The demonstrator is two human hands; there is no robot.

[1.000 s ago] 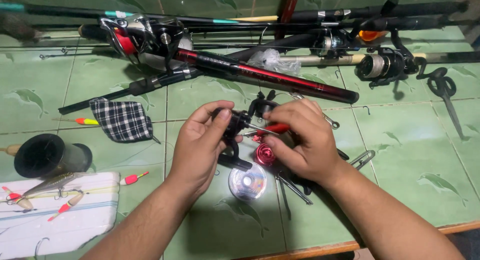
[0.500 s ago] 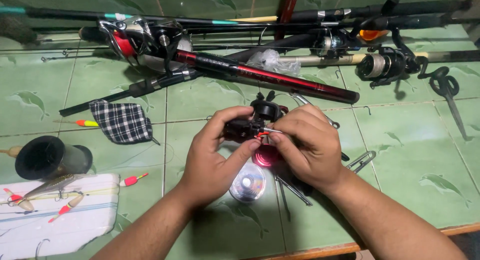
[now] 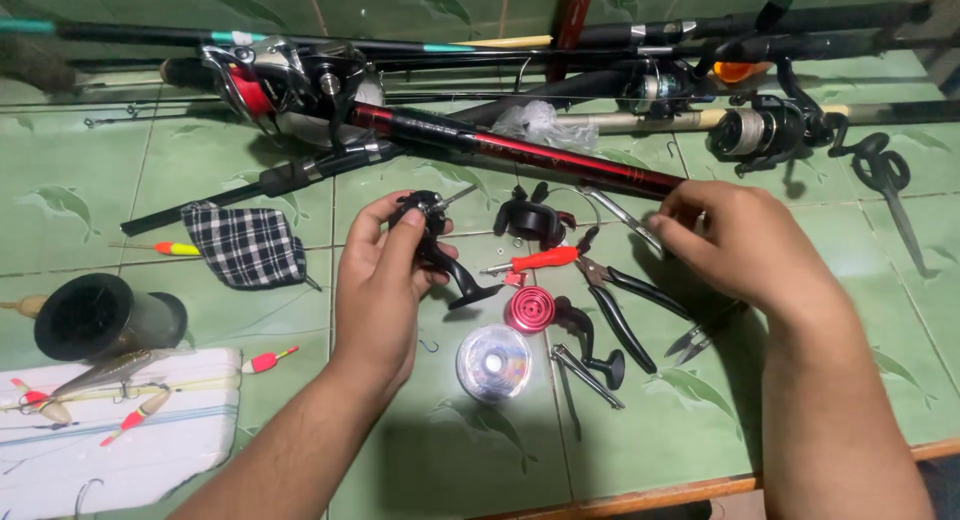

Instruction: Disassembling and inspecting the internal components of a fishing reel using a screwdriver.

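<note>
two hands at work — the left hand (image 3: 375, 285) should keep its fingers curled snug round the black reel body (image 3: 432, 242), held above the tiles at ten o'clock of the red spool (image 3: 529, 309), while the right hand (image 3: 745, 245), fingers pinched narrow near the metal tweezers (image 3: 625, 218) at two o'clock of it, picks small parts slowly — i cannot tell if it grips anything.

single head-worn view, looking steeply down and forward, close over a green tiled floor (image 3: 420, 480)
</note>
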